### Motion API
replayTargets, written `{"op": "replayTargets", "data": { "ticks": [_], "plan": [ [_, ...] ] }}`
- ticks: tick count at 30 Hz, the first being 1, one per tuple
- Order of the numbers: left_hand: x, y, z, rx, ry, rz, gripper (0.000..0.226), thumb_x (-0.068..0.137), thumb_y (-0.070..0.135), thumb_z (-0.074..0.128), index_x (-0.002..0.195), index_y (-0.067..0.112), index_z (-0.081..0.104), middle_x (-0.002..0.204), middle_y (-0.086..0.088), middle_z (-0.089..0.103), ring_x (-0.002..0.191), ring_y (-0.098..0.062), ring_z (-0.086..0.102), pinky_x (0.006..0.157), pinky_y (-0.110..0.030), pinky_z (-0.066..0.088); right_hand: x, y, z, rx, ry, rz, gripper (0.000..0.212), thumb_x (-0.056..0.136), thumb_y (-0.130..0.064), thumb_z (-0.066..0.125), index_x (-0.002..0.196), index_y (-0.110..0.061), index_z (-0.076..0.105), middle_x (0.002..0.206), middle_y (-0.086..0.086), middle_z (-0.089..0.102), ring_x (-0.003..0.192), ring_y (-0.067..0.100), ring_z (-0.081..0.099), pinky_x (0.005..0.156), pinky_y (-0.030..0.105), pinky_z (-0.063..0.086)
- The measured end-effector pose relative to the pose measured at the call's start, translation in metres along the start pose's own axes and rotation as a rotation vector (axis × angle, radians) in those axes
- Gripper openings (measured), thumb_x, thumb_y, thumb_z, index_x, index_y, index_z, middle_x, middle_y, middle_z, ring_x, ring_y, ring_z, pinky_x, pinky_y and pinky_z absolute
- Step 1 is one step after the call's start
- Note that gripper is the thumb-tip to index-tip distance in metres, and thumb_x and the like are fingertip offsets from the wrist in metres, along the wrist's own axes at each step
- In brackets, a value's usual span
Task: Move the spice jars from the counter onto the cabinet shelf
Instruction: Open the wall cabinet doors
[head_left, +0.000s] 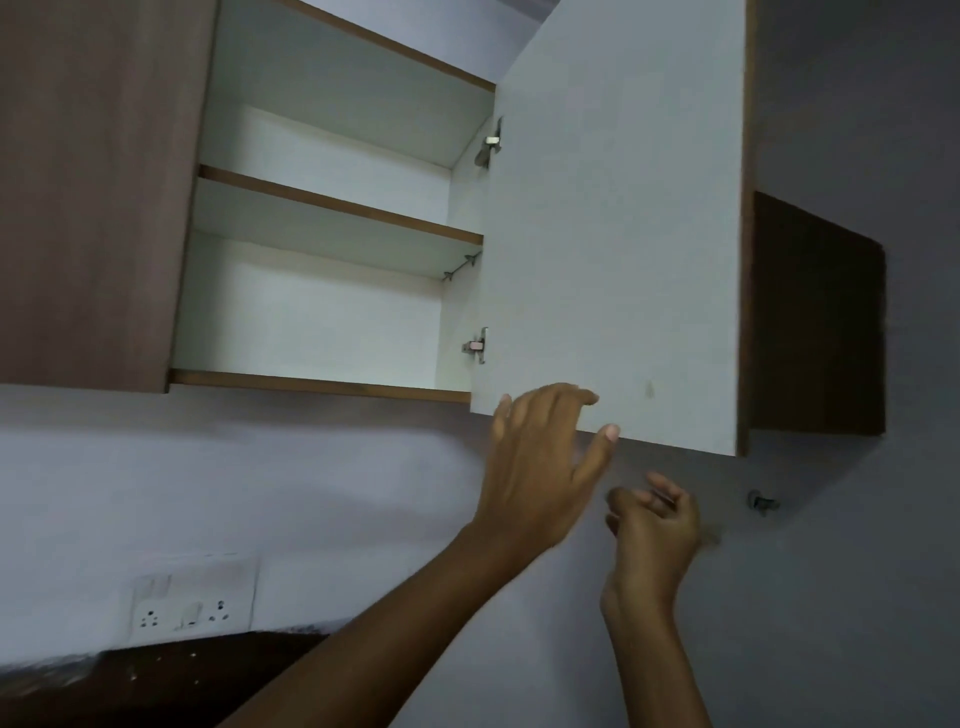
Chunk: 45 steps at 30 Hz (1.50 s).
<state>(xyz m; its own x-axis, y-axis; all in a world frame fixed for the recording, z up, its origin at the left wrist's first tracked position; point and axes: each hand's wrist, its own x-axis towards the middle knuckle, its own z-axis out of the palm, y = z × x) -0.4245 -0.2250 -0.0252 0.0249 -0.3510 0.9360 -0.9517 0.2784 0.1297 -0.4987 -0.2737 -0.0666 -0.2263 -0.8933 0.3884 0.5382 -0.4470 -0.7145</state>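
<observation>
A wall cabinet stands open above me. Its white door (618, 218) swings out to the right. Inside, the middle shelf (337, 205) and the bottom shelf (317, 384) are bare. My left hand (540, 467) is raised at the door's lower edge, fingers spread, with fingertips touching the door's inner face and nothing held. My right hand (654, 530) hangs just below the door's bottom edge, fingers loosely curled and apart, holding nothing. No spice jars are in view.
A closed brown cabinet door (93, 192) sits to the left. A wall socket plate (192, 597) is at lower left above a dark counter edge (156, 675). A small metal fitting (761, 503) sticks out of the wall at the right.
</observation>
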Motion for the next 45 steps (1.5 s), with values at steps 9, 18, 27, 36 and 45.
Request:
{"op": "replayTargets", "data": {
  "ticks": [9, 18, 27, 36, 45],
  "plan": [
    [-0.043, -0.148, -0.137, 0.159, 0.023, -0.201, 0.043, 0.089, 0.046, 0.033, 0.099, 0.017, 0.064, 0.101, 0.004, 0.065, 0.098, -0.013, 0.054, 0.084, -0.026, 0.034, -0.095, 0.021, 0.13, -0.16, -0.406, -0.113, 0.024, 0.081, 0.003, 0.058, 0.075, -0.021, 0.061, 0.079, 0.002, 0.062, 0.077, 0.016, 0.058, 0.073, 0.032, 0.05],
    [-0.068, -0.264, -0.245, 0.299, 0.048, -0.338, 0.023, 0.096, 0.03, 0.045, 0.098, 0.017, 0.064, 0.099, 0.009, 0.062, 0.093, -0.009, 0.051, 0.083, -0.028, 0.039, -0.17, 0.058, 0.267, -0.239, -0.68, -0.145, 0.013, 0.081, -0.003, 0.061, 0.082, -0.017, 0.062, 0.086, 0.002, 0.063, 0.079, 0.012, 0.057, 0.066, 0.022, 0.047],
    [-0.057, -0.365, -0.28, 0.025, 0.061, -0.706, 0.035, 0.099, 0.026, 0.04, 0.068, 0.01, 0.048, 0.068, -0.003, 0.049, 0.064, -0.013, 0.046, 0.065, -0.028, 0.036, -0.188, 0.092, 0.422, -0.444, -0.76, -0.181, 0.035, 0.081, -0.011, 0.062, 0.115, -0.007, 0.056, 0.109, 0.013, 0.058, 0.099, 0.027, 0.058, 0.083, 0.034, 0.049],
    [-0.033, -0.386, -0.269, -1.004, 0.224, -1.059, 0.048, 0.093, 0.043, 0.05, 0.129, 0.01, 0.048, 0.132, -0.009, 0.053, 0.123, -0.027, 0.05, 0.096, -0.04, 0.045, -0.181, 0.093, 0.468, -0.414, -0.875, -0.023, 0.041, 0.085, -0.021, 0.06, 0.121, -0.012, 0.044, 0.114, 0.007, 0.057, 0.096, 0.023, 0.057, 0.087, 0.044, 0.052],
    [-0.042, -0.378, -0.26, -0.852, 0.382, -0.918, 0.021, 0.095, 0.029, 0.053, 0.101, 0.011, 0.061, 0.104, -0.005, 0.067, 0.084, -0.01, 0.065, 0.107, -0.042, 0.037, -0.18, 0.087, 0.452, -0.415, -0.859, -0.12, 0.033, 0.084, -0.011, 0.064, 0.116, -0.006, 0.058, 0.105, 0.014, 0.064, 0.094, 0.028, 0.062, 0.082, 0.048, 0.054]
  ]
}}
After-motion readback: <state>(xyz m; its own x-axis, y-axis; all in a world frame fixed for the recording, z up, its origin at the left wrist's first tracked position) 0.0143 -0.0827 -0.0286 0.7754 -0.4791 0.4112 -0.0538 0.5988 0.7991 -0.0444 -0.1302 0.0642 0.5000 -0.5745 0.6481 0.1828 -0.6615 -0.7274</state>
